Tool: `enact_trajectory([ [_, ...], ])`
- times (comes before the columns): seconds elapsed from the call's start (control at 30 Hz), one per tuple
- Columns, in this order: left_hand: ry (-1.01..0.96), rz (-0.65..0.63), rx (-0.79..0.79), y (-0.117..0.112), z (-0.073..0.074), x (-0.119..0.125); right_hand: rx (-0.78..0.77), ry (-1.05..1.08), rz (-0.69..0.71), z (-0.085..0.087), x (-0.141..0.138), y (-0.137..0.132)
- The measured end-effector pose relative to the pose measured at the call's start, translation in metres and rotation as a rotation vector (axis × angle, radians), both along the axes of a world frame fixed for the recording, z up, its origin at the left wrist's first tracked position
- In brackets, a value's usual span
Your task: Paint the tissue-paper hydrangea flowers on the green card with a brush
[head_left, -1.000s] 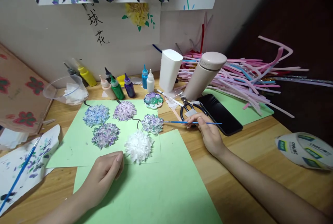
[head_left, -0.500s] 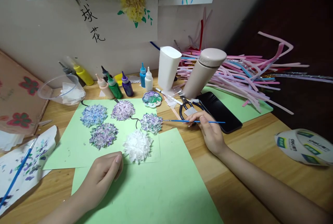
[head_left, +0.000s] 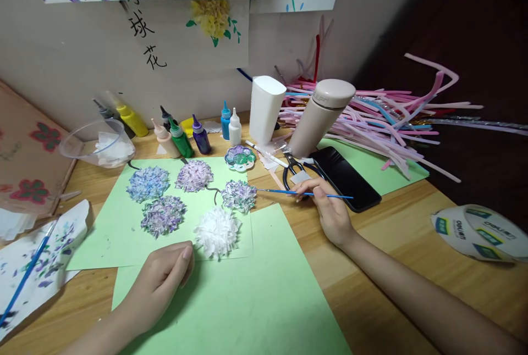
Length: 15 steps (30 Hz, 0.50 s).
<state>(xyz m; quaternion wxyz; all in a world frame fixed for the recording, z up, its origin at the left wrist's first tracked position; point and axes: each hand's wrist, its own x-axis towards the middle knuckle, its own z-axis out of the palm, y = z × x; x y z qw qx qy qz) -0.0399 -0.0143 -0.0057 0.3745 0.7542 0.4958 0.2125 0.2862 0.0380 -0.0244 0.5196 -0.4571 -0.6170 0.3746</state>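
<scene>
My right hand (head_left: pixel 330 212) pinches a thin blue paintbrush (head_left: pixel 303 194), whose tip touches a purple-and-green tissue flower (head_left: pixel 239 195) on a light green sheet (head_left: pixel 119 223). Several more painted tissue flowers lie on that sheet, and one white flower (head_left: pixel 217 232) sits at its near edge. My left hand (head_left: pixel 159 281) rests on a second green sheet (head_left: pixel 256 300), fingers curled loosely, thumb close to the white flower, nothing in it. A small flower-shaped paint palette (head_left: pixel 240 157) lies just beyond the brush tip.
Several paint bottles (head_left: pixel 181 138) line the back, beside a clear bowl with tissue (head_left: pixel 99 142). A white container (head_left: pixel 266 109), a beige flask (head_left: pixel 320 117), scissors (head_left: pixel 297 167), a black phone (head_left: pixel 346 178) and a heap of pipe cleaners (head_left: pixel 383 118) stand to the right. Another brush (head_left: pixel 27 272) lies on stained paper at left.
The brush tip has stayed at the purple-and-green flower with only small shifts of my right hand. My left hand has not moved. The view has drifted slightly.
</scene>
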Motion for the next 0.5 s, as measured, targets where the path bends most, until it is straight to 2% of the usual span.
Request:
enact_trajectory([
  [0.13,-0.003,-0.005,0.011,0.0,0.001,0.0,0.001,-0.019,0.011,-0.001,0.0,0.0],
  [0.3,0.002,-0.003,0.006,0.0,0.0,0.001,0.029,0.006,-0.071,-0.002,0.001,0.001],
  [0.5,0.006,0.009,0.0,0.001,0.0,0.003,0.217,-0.224,-0.101,0.002,-0.014,0.026],
])
